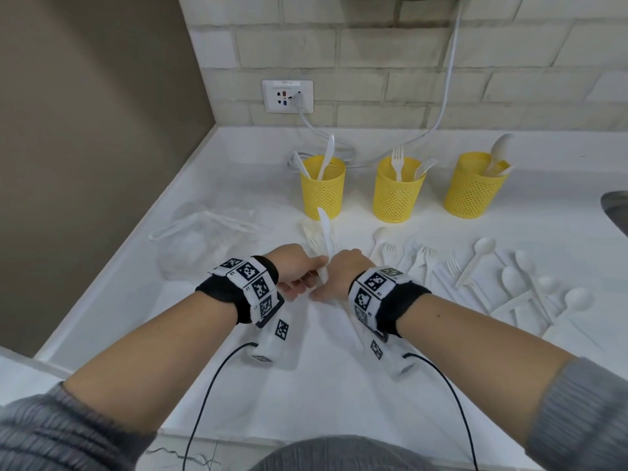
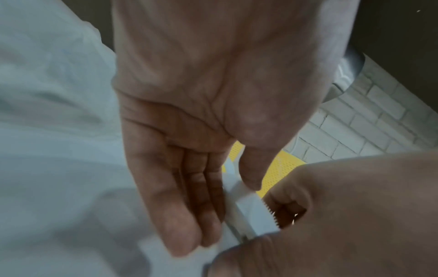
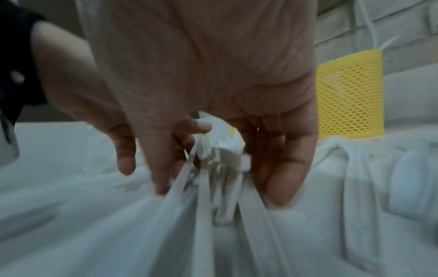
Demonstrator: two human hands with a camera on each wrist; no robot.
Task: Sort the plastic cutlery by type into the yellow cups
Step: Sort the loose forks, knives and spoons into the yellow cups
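Observation:
Three yellow mesh cups stand in a row at the back: the left cup [image 1: 323, 192] has knives, the middle cup [image 1: 397, 193] forks, the right cup [image 1: 475, 190] spoons. My two hands meet in front of the left cup. The left hand [image 1: 306, 278] [image 2: 233, 206] pinches a white serrated knife [image 1: 324, 237] [image 2: 257, 213] between thumb and fingers, its blade pointing up and away. My right hand [image 1: 334, 283] [image 3: 213, 178] curls its fingers round a bunch of white cutlery handles [image 3: 203, 202], pressed against the left hand. Which pieces are in the bunch stays blurred.
Loose white spoons and forks [image 1: 509, 283] lie spread over the white counter to the right. A clear plastic bag [image 1: 204, 239] lies at the left. A sink edge [image 1: 615, 212] shows at far right. A wall socket [image 1: 287, 96] with cable is behind the cups.

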